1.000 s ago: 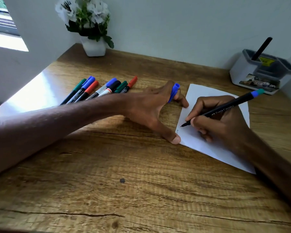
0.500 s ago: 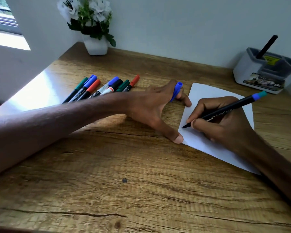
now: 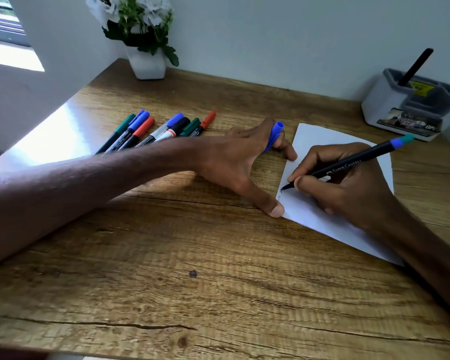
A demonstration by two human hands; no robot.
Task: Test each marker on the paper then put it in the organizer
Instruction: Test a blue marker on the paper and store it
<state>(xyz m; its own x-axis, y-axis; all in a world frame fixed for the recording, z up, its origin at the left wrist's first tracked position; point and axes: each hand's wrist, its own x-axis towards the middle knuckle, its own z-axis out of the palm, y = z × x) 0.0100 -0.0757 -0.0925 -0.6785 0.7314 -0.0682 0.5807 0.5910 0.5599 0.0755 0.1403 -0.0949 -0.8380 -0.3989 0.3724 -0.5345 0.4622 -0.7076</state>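
My right hand (image 3: 346, 188) grips a black marker with a blue end (image 3: 348, 166), and its tip touches the left edge of the white paper (image 3: 320, 139), where small marks show. My left hand (image 3: 234, 162) holds the marker's blue cap (image 3: 273, 136) between its fingers while the thumb and a fingertip press the paper's left edge. A row of several capped markers (image 3: 164, 129) in green, blue, red and black lies on the table behind my left forearm. The grey and white organizer (image 3: 390, 105) stands at the back right with one black marker (image 3: 415, 66) upright in it.
A white pot of white flowers (image 3: 146, 63) stands at the back of the wooden table (image 3: 192, 281) against the wall. A bright window sill lies to the left. The table's near edge runs along the bottom of the view.
The marker tip has shifted slightly down and left along the paper's left edge. My left hand stays in place holding the cap and pinning the paper.
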